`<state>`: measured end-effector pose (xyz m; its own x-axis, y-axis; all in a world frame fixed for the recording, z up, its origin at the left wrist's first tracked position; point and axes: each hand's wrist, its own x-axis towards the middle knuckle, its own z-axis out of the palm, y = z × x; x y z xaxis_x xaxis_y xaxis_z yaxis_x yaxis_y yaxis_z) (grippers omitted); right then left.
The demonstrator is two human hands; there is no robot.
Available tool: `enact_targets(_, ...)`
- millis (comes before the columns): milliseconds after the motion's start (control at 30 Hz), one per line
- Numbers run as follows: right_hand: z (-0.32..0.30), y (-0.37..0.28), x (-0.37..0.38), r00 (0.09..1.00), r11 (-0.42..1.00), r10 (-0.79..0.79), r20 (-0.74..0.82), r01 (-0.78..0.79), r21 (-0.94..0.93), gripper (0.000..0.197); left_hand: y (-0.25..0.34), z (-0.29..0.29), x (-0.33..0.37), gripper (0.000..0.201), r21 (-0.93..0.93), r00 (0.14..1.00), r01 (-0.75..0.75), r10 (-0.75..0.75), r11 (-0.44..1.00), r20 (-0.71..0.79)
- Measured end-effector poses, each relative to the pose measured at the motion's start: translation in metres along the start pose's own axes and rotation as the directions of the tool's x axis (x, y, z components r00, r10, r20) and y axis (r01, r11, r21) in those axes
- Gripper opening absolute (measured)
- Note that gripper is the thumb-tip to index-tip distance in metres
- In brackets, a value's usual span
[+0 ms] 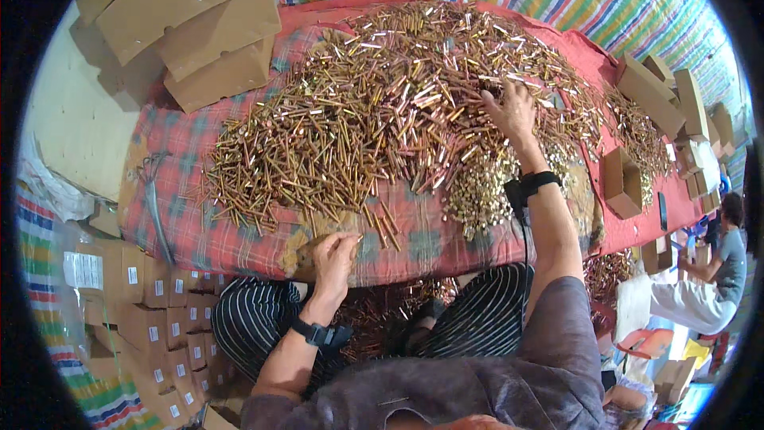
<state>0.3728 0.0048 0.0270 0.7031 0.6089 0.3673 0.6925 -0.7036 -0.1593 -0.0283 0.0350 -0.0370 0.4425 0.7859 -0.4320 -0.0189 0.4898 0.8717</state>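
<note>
A broad heap of slim brass-coloured metal rods (310, 151) covers much of the table before me. My right hand (515, 110) is over the heap's right part, fingers apart, with nothing visible in it. Below it, nearer to me, lies a mound of small pale-gold metal pieces (480, 195), too small to name exactly. My left hand (334, 259) is at the table's front edge, thumb and fingers pinched together. A tiny brass-coloured tip shows at its fingertips, but the rest is hidden. A few loose rods (383, 227) lie just right of it.
The table bears a red plaid cloth (191, 215). Cardboard boxes (215, 40) are stacked back left; an open box (621, 183) stands right. Labelled cartons (151, 310) fill the floor at left. A metal hand tool (155, 211) lies at the left edge. Another person (720, 271) sits far right.
</note>
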Motion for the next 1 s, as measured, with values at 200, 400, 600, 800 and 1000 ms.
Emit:
enact_targets(200, 0.024, 0.021, 0.042, 0.967, 0.996, 0.054, 0.251, -0.035, -0.081, 0.093, 0.000, 0.000, -0.004, 0.009, 0.028, 1.000, 0.019, -0.019, 0.999, -0.010)
enact_targets(400, 0.047, 0.001, 0.080, 0.940, 0.999, -0.024, 0.341, 0.009, 0.044, 0.099, 0.000, 0.003, 0.000, 0.010, 0.019, 1.000, 0.023, -0.023, 1.000, 0.011)
enact_targets(600, 0.048, -0.001, 0.095, 0.875, 0.984, -0.173, 0.453, 0.173, 0.042, 0.099, 0.003, 0.006, 0.002, 0.006, 0.036, 0.999, 0.045, -0.044, 0.998, -0.022)
enact_targets(800, 0.039, -0.016, 0.081, 0.854, 0.976, -0.202, 0.479, 0.214, 0.030, 0.098, 0.004, 0.005, 0.002, 0.005, 0.038, 0.998, 0.035, -0.034, 0.999, -0.044)
enact_targets(1000, 0.025, -0.030, 0.064, 0.817, 0.963, -0.253, 0.518, 0.264, 0.053, 0.090, -0.006, 0.004, 0.003, 0.008, 0.060, 0.999, -0.041, 0.042, 0.997, -0.025)
